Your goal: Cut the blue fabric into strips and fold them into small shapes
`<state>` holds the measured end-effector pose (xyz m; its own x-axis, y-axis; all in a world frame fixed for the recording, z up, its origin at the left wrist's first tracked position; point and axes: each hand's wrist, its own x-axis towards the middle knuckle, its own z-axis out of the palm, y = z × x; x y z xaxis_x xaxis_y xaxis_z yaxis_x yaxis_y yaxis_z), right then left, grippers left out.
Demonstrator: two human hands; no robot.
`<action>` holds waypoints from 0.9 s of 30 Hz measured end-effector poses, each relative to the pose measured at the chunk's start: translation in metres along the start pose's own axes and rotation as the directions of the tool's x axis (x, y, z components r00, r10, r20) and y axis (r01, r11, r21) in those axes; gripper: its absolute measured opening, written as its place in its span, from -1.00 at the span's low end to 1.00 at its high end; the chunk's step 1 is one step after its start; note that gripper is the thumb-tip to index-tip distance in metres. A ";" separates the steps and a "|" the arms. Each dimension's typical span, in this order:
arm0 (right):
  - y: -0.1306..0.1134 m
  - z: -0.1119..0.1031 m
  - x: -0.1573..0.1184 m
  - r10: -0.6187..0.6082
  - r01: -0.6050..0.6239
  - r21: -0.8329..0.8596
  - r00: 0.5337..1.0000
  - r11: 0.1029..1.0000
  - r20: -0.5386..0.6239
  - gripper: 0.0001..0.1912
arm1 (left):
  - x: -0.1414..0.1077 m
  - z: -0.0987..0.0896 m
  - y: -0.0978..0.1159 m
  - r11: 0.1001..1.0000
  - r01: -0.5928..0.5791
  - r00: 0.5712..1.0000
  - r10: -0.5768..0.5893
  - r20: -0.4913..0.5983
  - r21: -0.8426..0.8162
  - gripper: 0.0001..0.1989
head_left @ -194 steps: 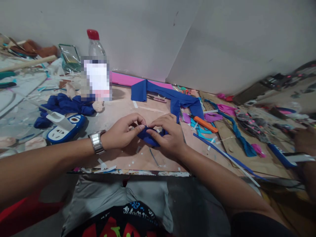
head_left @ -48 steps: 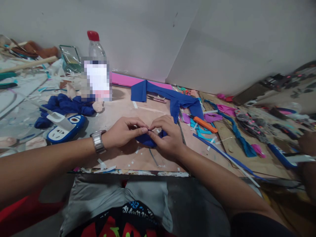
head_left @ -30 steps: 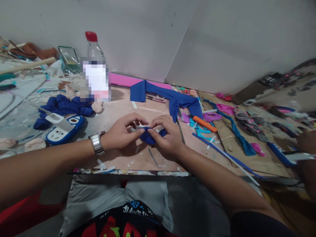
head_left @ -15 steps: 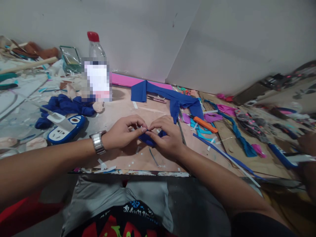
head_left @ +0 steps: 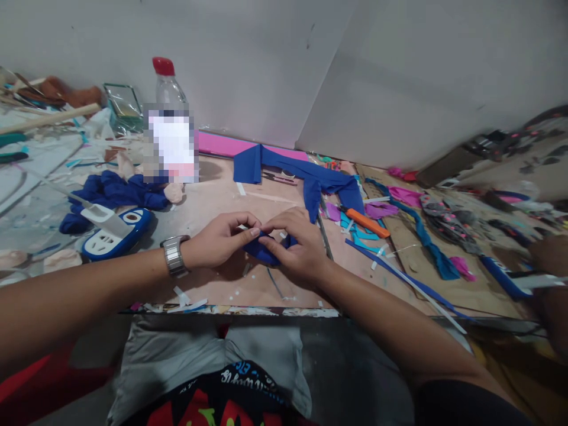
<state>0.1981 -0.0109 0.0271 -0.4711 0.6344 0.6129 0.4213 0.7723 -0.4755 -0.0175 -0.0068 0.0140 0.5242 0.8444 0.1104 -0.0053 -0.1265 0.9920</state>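
Note:
Both hands meet over the middle of the table [head_left: 202, 222], pinching a piece of dark blue fabric [head_left: 262, 253] between thumbs and fingers. My left hand [head_left: 224, 239] is closed on the fabric's left side, a metal watch [head_left: 175, 255] on that wrist. My right hand [head_left: 299, 242] is closed on its other side, with its fingers curled over and hiding part of it. Beyond them lies a long strip of blue fabric [head_left: 288, 163]. To the left sits a heap of gathered dark blue fabric pieces [head_left: 110, 192].
A blue-and-white power strip [head_left: 118, 236] with a plug lies left. Behind it stand a red-capped bottle [head_left: 171, 89] and a lit, blurred-out screen [head_left: 172, 142]. An orange utility knife [head_left: 366, 222] rests among scraps at right. Another person's hand [head_left: 550, 260] shows at the right edge.
The left hand's thumb and fingers have shifted slightly on the fabric, and a little more of the blue piece shows between the hands. The view has moved slightly.

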 end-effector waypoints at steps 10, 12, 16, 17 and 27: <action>-0.001 0.000 0.002 -0.016 0.016 0.001 0.999 1.000 -0.033 -0.95 | 0.001 -0.001 0.000 0.995 -0.026 0.995 0.035 -0.092 0.096 -0.68; -0.001 0.000 0.001 0.007 -0.007 -0.004 0.999 1.000 -0.046 -0.93 | 0.000 -0.001 0.000 0.986 -0.077 0.992 0.091 -0.088 0.146 -0.72; -0.002 0.000 -0.001 0.074 -0.074 -0.005 0.995 0.997 -0.074 -0.87 | -0.001 0.000 -0.001 0.971 -0.138 0.988 0.150 -0.048 0.198 -0.78; -0.001 0.001 -0.001 0.081 -0.081 -0.002 0.994 0.997 -0.076 -0.86 | 0.000 0.000 -0.002 0.971 -0.136 0.988 0.148 -0.048 0.198 -0.79; 0.000 0.000 -0.002 0.102 -0.103 -0.020 0.994 0.995 -0.038 -0.80 | 0.000 -0.003 -0.007 0.942 -0.164 0.976 0.198 -0.092 0.293 -0.76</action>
<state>0.1988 -0.0115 0.0258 -0.3955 0.7079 0.5851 0.4830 0.7022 -0.5231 -0.0194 -0.0043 0.0074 0.4325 0.8467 0.3100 0.1585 -0.4098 0.8983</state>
